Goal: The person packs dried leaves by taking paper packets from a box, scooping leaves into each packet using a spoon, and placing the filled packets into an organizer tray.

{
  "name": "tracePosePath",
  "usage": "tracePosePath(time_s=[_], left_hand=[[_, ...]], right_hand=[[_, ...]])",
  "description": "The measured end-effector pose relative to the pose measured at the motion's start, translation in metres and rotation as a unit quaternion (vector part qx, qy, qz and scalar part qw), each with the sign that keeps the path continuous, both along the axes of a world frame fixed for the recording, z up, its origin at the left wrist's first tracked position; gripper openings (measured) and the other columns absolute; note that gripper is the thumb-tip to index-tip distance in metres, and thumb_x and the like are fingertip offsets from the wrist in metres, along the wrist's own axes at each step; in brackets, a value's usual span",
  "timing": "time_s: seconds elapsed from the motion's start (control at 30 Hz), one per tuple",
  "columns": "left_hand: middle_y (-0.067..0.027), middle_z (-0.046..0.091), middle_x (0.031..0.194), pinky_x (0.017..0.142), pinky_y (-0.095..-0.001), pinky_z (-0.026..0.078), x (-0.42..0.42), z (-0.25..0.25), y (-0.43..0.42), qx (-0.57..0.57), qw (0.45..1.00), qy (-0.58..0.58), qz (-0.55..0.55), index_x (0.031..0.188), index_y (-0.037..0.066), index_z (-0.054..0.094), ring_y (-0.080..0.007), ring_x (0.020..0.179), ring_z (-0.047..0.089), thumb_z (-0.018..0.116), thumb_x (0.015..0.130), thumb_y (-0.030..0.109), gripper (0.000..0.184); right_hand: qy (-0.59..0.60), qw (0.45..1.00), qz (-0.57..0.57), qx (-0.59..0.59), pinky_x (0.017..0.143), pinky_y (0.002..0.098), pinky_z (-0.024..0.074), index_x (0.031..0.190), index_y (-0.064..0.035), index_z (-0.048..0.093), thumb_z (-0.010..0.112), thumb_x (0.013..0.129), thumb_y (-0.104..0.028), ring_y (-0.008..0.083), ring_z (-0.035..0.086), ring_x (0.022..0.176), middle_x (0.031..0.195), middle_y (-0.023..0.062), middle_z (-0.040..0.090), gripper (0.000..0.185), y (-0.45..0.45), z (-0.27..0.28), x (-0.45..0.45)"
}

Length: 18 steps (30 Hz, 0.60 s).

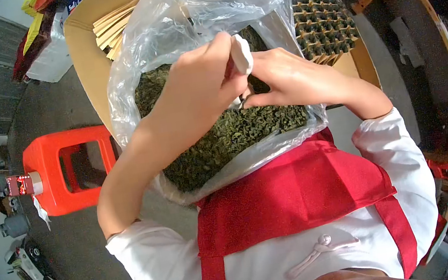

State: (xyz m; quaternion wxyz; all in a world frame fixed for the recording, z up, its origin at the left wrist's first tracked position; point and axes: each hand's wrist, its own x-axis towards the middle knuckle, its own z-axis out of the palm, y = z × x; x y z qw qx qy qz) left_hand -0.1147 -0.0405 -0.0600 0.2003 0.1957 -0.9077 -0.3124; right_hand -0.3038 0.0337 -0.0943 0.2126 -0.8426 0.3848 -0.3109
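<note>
A clear plastic bag [131, 90] lined open in front of me holds dark green dried leaves [241, 137]. Over the leaves, my left hand [206, 71] is closed round a white object [242, 54] that sticks up from its fingers; it may be a scoop or spoon handle. My right hand [289, 76] is close beside it, fingers bent and pressed together near a small whitish thing low between the hands. What that hand grips is mostly hidden.
Flat tan paper packets [111, 30] lie in the cardboard box [86, 50] at upper left. Rows of filled small packets [325, 25] stand at upper right. A red plastic stool [49, 176] is at left, and a wooden frame [436, 18] at far right.
</note>
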Motion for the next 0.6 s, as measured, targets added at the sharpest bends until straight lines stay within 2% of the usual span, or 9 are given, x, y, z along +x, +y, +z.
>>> tracePosePath(time_s=[0.1,0.13,0.23,0.27,0.37,0.47,0.6], left_hand=[[-0.0084,0.058,0.067,0.056,-0.0298,0.047,0.003,0.009,-0.002,-0.019,0.999,-0.013,0.026,0.089,0.000,0.052,-0.0127,0.062,0.061,0.067,0.087,0.017,0.022],[-0.0067,0.059,0.067,0.056,-0.0275,0.047,0.005,0.013,-0.001,0.020,0.999,0.008,0.043,0.089,0.001,0.053,-0.0106,0.063,0.061,0.067,0.088,0.015,0.020],[-0.0050,0.060,0.068,0.055,-0.0256,0.046,0.008,0.029,0.006,0.056,0.995,0.017,0.080,0.088,0.002,0.054,-0.0088,0.062,0.060,0.067,0.088,0.013,0.017],[-0.0054,0.060,0.069,0.054,-0.0258,0.045,0.008,0.029,0.007,0.033,0.996,0.012,0.078,0.088,0.003,0.055,-0.0090,0.061,0.059,0.067,0.087,0.013,0.016],[-0.0058,0.060,0.068,0.053,-0.0265,0.044,0.004,0.018,0.008,-0.013,0.999,0.011,0.040,0.088,0.003,0.056,-0.0094,0.058,0.057,0.068,0.086,0.013,0.017],[-0.0062,0.059,0.067,0.053,-0.0273,0.043,0.005,0.019,0.006,-0.027,0.998,-0.011,0.050,0.088,0.003,0.055,-0.0100,0.057,0.055,0.069,0.085,0.014,0.019],[-0.0070,0.059,0.068,0.055,-0.0277,0.044,0.008,0.032,0.012,-0.036,0.996,0.013,0.082,0.088,0.003,0.054,-0.0107,0.058,0.054,0.070,0.085,0.016,0.021]], right_hand=[[0.033,0.997,-0.032,0.060,0.071,0.0494,0.0455,0.111,-0.0007,0.043,0.073,0.073,-0.004,0.0421,0.060,0.091,0.093,0.0200,0.060,0.048,0.002,0.000,-0.002],[0.030,0.995,-0.042,0.085,0.073,0.0495,0.0462,0.112,-0.0015,0.041,0.072,0.074,-0.002,0.0424,0.059,0.092,0.097,0.0214,0.060,0.050,0.001,0.001,-0.001],[0.032,0.999,-0.027,0.028,0.075,0.0490,0.0469,0.108,-0.0009,0.041,0.074,0.072,-0.002,0.0425,0.059,0.094,0.100,0.0215,0.058,0.049,0.000,-0.005,-0.002],[0.071,0.996,-0.029,0.044,0.076,0.0488,0.0470,0.104,-0.0002,0.042,0.075,0.071,-0.003,0.0422,0.059,0.096,0.102,0.0216,0.057,0.047,0.001,-0.001,-0.001],[0.069,0.997,-0.014,0.013,0.077,0.0485,0.0475,0.102,0.0008,0.044,0.076,0.071,-0.004,0.0421,0.059,0.095,0.099,0.0216,0.059,0.044,-0.001,-0.008,-0.003],[0.072,0.994,-0.031,0.082,0.077,0.0487,0.0475,0.100,0.0015,0.045,0.075,0.073,-0.005,0.0420,0.061,0.093,0.093,0.0212,0.061,0.041,-0.001,-0.004,-0.003],[0.079,0.992,-0.037,0.094,0.075,0.0492,0.0479,0.101,0.0014,0.045,0.074,0.075,-0.007,0.0426,0.062,0.090,0.087,0.0213,0.062,0.040,0.000,-0.005,-0.002]])
